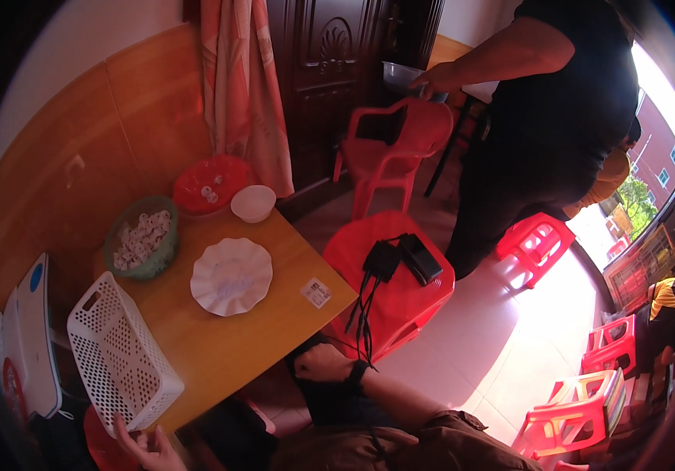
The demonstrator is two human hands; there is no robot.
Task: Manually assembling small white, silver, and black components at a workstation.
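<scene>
My left hand (151, 450) is at the near end of a white perforated plastic basket (121, 353), its fingers apart. Whether a fingertip touches the rim I cannot tell. The basket stands along the left side of a wooden table (196, 377). My right hand (323, 363), with a dark band at the wrist, rests curled over my dark-clad leg beside the table's near right edge; no object shows in it. On the table are a white scalloped plate (231, 276), a green bowl (149, 265) of small white pieces, a red plate (196, 188) with a few such pieces and a white bowl (253, 203).
A red stool (337, 251) beside the table bears black devices (408, 259) with cables. Behind it is a red armchair (396, 149). A person in black (541, 118) stands holding a metal basin (400, 77). More red stools (537, 243) stand at the right.
</scene>
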